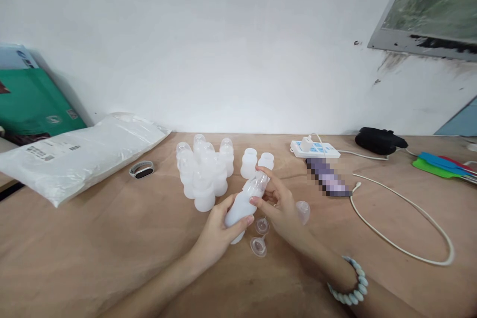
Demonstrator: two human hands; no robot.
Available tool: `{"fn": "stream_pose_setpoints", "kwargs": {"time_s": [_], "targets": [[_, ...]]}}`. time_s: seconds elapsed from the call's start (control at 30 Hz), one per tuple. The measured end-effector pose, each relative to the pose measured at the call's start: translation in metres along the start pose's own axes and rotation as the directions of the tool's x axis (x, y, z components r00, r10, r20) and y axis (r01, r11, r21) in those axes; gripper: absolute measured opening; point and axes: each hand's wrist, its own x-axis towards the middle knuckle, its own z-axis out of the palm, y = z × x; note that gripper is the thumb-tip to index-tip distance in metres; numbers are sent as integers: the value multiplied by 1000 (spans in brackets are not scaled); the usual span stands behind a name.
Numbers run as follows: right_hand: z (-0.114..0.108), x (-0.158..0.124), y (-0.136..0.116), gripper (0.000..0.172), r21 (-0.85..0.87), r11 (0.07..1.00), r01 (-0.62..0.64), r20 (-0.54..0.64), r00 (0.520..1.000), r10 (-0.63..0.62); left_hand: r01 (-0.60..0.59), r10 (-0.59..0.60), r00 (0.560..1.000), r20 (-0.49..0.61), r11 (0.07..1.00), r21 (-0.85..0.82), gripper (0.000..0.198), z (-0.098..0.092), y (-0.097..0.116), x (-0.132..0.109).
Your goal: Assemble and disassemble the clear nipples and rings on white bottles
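Observation:
A white bottle [240, 210] is tilted between my hands, its clear cap [257, 184] at the upper right end. Fingers of my left hand [219, 226] wrap round the bottle's lower body. My right hand [281, 203] grips the clear cap, thumb and fingers on either side. Below my right hand lie two clear nipples [262, 225] [258, 246]. A clear dome cap [303, 212] rests beside my right wrist. Several capped white bottles [204, 194] stand grouped to the left. Behind my hands are two uncapped white bottles [249, 163] [266, 160].
On the left are a white plastic parcel [85, 154] and a wristband [142, 170]. At the right lie a power strip [324, 150], a pixelated phone [328, 177], a looped white cable [406, 198], a black case [380, 140] and coloured utensils [443, 164].

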Motion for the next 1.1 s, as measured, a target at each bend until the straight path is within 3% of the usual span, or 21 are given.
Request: {"fn": "stream_pose_setpoints", "kwargs": {"time_s": [0.53, 0.87, 1.1], "targets": [[-4, 2, -6, 57, 33, 998, -47, -21, 999, 48, -35, 34, 999, 11, 998, 61, 33, -1, 6, 0], [-1, 2, -4, 62, 71, 997, -40, 13, 999, 39, -112, 127, 992, -17, 924, 366, 31, -5, 1, 0], [-7, 4, 0, 43, 49, 998, 39, -40, 999, -37, -25, 20, 999, 29, 986, 163, 32, -5, -1, 1]]}}
